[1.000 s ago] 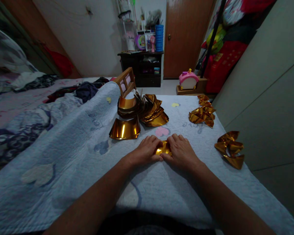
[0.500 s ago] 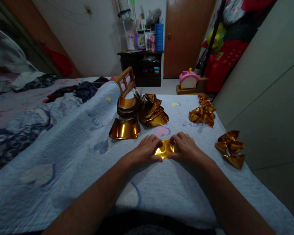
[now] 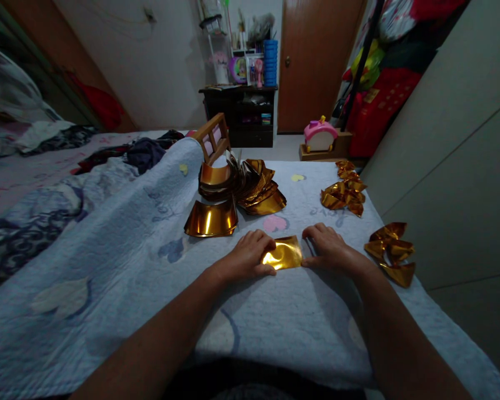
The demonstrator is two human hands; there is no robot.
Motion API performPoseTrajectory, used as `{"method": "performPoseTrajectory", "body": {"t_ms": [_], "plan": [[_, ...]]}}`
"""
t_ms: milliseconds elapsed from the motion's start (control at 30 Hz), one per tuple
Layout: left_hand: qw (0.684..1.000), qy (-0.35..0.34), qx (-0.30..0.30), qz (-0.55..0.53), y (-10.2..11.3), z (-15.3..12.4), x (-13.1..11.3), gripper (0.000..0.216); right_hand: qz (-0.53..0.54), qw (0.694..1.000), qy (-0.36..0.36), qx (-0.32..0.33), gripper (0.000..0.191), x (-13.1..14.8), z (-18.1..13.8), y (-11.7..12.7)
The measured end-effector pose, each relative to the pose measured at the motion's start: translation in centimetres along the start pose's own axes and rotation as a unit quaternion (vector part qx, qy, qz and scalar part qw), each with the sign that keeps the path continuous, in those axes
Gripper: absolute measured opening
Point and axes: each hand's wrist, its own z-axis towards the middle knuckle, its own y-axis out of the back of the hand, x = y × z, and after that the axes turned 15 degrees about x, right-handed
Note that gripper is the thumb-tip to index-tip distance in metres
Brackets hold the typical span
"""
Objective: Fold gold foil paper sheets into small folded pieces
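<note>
A small rectangle of shiny gold foil paper (image 3: pixel 285 253) lies in front of me on the light blue quilt (image 3: pixel 270 328). My left hand (image 3: pixel 252 254) grips its left end between thumb and fingers. At the right edge of the foil, my right hand (image 3: pixel 327 248) is curved with thumb and fingers apart, its thumb tip by the foil's lower corner. Beyond my left hand lies a stack of curved gold foil sheets (image 3: pixel 211 219), with more fanned-out gold sheets (image 3: pixel 262 191) behind it.
Folded gold foil pieces (image 3: pixel 394 250) lie at the quilt's right edge, with another cluster of folded foil (image 3: pixel 345 191) farther back. A small wooden chair-like rack (image 3: pixel 214 139) stands behind the sheets. Bunched clothes (image 3: pixel 144 153) lie at left; a pale cabinet (image 3: pixel 450 166) borders the right side.
My right hand has released the foil's right end and shifted a little to the right, uncovering that end. My left hand keeps its hold in the same place.
</note>
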Motion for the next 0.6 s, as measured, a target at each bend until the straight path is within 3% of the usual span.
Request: {"method": "performPoseTrajectory", "body": {"t_ms": [167,300,433,600], "plan": [[1.0,-0.001,0.001,-0.007,0.0,-0.2,-0.2,0.042,0.033,0.999,0.023,0.016,0.042,-0.1,-0.8,1.2],[1.0,0.004,-0.004,-0.008,0.0,-0.2,-0.4,0.051,0.084,0.99,0.111,-0.002,0.029,1.4,-1.1,1.7],[1.0,-0.012,-0.019,-0.007,-0.1,-0.2,-0.4,0.045,0.047,0.986,0.157,0.035,0.021,4.0,-0.7,0.7],[0.998,-0.037,-0.044,0.003,0.0,-0.3,-0.4,0.036,0.006,0.987,0.159,0.021,0.021,4.9,0.0,-0.7]]}}
